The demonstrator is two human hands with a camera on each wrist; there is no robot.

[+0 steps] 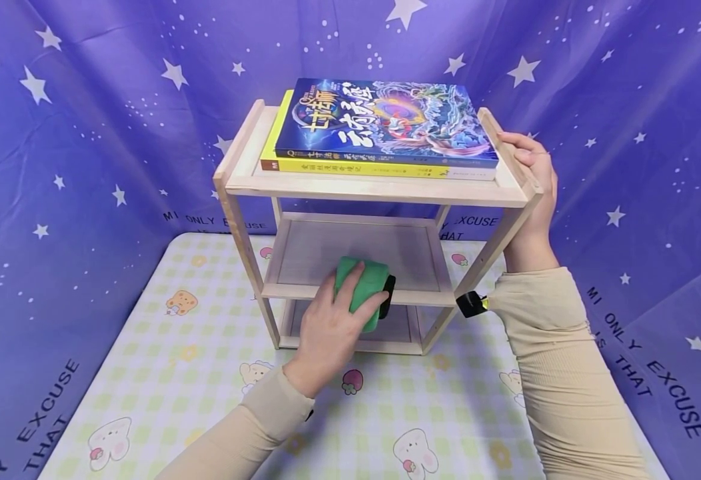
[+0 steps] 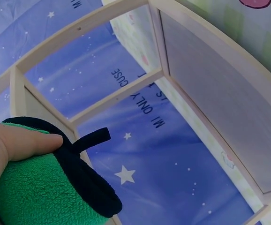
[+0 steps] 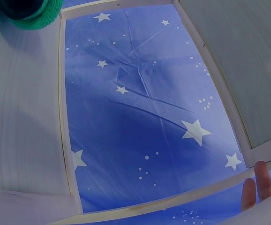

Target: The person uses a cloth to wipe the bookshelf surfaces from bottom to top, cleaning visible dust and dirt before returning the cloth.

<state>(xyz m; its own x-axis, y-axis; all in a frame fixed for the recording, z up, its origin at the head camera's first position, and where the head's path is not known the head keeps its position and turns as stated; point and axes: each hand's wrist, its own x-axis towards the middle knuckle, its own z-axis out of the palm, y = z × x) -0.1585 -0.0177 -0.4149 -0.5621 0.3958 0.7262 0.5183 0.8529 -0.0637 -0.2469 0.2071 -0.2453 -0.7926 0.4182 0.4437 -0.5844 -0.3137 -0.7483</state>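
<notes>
A green terry cloth [image 1: 367, 283] with black trim, folded into a thick wad, is gripped by my left hand [image 1: 329, 327] at the front edge of the middle shelf [image 1: 302, 257]. A small black loop [image 2: 93, 139] sticks out from its trim in the left wrist view. My right hand [image 1: 530, 180] holds the upper right side of the pale wooden rack [image 1: 380, 189], its thumb over the side rail. Some fingertips [image 3: 263, 180] of that hand show beside the top shelf in the right wrist view. The cloth's underside is hidden.
On the rack's top lie a blue illustrated book [image 1: 386, 123] and, beneath it, a yellow book [image 1: 350, 167]. A bottom shelf [image 1: 386, 320] sits near the checked tablecloth [image 1: 206, 387]. Purple star-printed curtains [image 1: 116, 80] surround the table.
</notes>
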